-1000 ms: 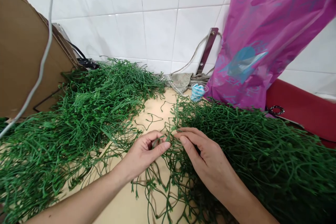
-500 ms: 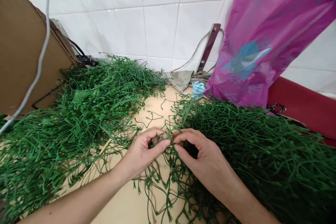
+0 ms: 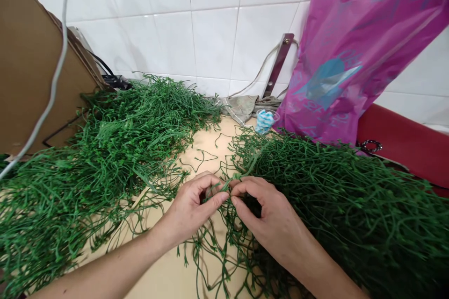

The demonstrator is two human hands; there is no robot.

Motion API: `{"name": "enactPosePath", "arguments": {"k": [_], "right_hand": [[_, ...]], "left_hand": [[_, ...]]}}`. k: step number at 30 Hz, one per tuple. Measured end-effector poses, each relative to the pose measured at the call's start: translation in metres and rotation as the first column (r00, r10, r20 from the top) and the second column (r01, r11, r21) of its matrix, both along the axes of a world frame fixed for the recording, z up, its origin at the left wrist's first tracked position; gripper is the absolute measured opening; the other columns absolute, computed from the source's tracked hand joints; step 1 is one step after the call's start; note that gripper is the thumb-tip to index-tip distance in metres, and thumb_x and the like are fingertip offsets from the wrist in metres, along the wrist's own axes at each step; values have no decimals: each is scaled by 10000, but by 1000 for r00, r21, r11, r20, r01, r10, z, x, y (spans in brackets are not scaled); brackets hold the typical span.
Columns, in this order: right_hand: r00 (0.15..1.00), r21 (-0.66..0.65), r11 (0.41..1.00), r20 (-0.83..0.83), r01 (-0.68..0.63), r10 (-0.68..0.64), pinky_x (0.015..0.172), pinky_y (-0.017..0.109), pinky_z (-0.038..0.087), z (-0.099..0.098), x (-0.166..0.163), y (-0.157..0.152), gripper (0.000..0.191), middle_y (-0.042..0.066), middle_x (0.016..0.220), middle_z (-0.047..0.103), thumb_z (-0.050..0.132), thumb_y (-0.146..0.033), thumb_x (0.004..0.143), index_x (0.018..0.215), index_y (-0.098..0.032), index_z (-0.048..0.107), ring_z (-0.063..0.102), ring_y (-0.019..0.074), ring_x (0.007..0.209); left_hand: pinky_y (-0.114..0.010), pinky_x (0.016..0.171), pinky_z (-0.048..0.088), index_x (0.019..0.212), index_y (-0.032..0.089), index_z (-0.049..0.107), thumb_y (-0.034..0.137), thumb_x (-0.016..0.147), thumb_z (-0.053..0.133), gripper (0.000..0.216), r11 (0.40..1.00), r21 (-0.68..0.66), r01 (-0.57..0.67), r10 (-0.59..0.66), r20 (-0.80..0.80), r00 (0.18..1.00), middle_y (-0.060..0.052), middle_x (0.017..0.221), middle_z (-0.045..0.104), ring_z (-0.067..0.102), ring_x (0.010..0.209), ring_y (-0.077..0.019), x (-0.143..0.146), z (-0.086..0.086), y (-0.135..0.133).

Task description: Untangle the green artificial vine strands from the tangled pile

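Observation:
Between thumb and forefinger, my left hand (image 3: 199, 198) holds a green plastic plant stem (image 3: 228, 182) near the middle of the table. My right hand (image 3: 261, 201) meets it from the other side, with thumb and fingertips pinched at the same stem. The fingertips of both hands almost touch, and the exact spot they grip is partly hidden. Under and in front of the hands hang loose dark green stems (image 3: 213, 254). A large heap of like stems (image 3: 343, 196) lies to the right, partly behind my right hand.
Another heap of green stems (image 3: 133, 126) spreads on the left of the beige table (image 3: 168, 275). A cardboard box (image 3: 31, 65) and white cable (image 3: 54, 84) stand beyond it. At the back are a small cup with blue-white contents (image 3: 264, 121), a purple bag (image 3: 336, 56) and a tiled wall (image 3: 213, 42).
My fingertips have drawn slightly closer together at the stem, and my left hand has shifted a little to the right. The heaps lie as before.

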State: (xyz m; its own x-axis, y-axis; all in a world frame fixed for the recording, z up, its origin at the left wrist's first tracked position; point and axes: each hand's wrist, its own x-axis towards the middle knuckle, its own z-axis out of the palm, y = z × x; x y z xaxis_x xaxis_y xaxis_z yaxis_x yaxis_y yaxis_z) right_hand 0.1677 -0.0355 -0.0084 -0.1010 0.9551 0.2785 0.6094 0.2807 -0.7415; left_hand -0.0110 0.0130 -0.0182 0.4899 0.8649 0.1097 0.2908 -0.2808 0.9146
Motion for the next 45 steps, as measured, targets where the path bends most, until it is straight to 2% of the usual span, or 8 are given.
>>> {"name": "enactPosePath", "arguments": {"k": [6,15,23,29,32,36,41,45], "right_hand": [[979,149,988,202,-40,9,825,403,470,-2,-2,-2,203,41,921,685,469,-47,894,877,-207,593,619,220,900],[984,85,996,176,-19,4,802,388,460,-5,-3,-3,158,20,879,666,532,-67,882,876,-213,591,611,208,850],[968,200,976,215,84,-127,726,365,457,-16,-10,-2,192,18,775,595,488,-25,835,810,-210,533,571,207,763],[959,201,966,198,161,-201,664,326,478,-26,-4,8,193,25,775,568,445,-53,851,770,-223,490,576,190,733],[970,207,966,155,154,-188,792,363,529,-26,1,10,197,90,1009,621,429,-55,876,810,-214,525,627,207,908],[987,261,956,51,136,-154,1008,439,488,-20,3,6,240,148,1337,529,415,-83,925,997,-204,609,555,232,1223],[996,177,980,-4,89,-90,1075,505,426,-14,0,2,155,125,1306,575,531,-249,948,985,-227,680,507,261,1276],[997,151,986,14,70,-73,1072,530,399,-17,-4,3,119,87,1175,668,576,-239,912,877,-238,690,521,275,1248]], "left_hand": [[-260,657,358,846,178,623,385,934,542,240,1000,12,-13,14,-56,998,19,734,522,455,701,-138,-2,-4,0],[-239,647,357,861,186,609,351,921,569,180,999,49,4,1,-93,996,33,748,531,456,684,-120,-1,-1,0],[-237,587,287,764,195,489,342,935,525,228,999,-29,43,-48,-213,976,65,655,411,365,631,-109,1,8,-4],[-245,566,257,722,198,416,340,925,522,269,987,-144,72,-96,-165,982,64,660,342,309,627,-107,5,10,-9],[-237,557,275,749,198,432,386,928,531,278,975,-214,50,-62,-47,997,61,672,344,321,616,-102,5,4,-11],[-219,511,292,840,200,482,480,932,523,298,946,-323,-7,48,118,992,63,685,358,328,569,-93,3,-5,-6],[-224,545,326,856,183,553,448,935,533,277,975,-217,-42,63,91,994,34,721,437,372,618,-105,3,-3,-2],[-241,603,349,839,176,576,389,923,562,229,991,-126,-34,45,90,995,24,729,466,402,666,-117,4,-3,-3]]}}
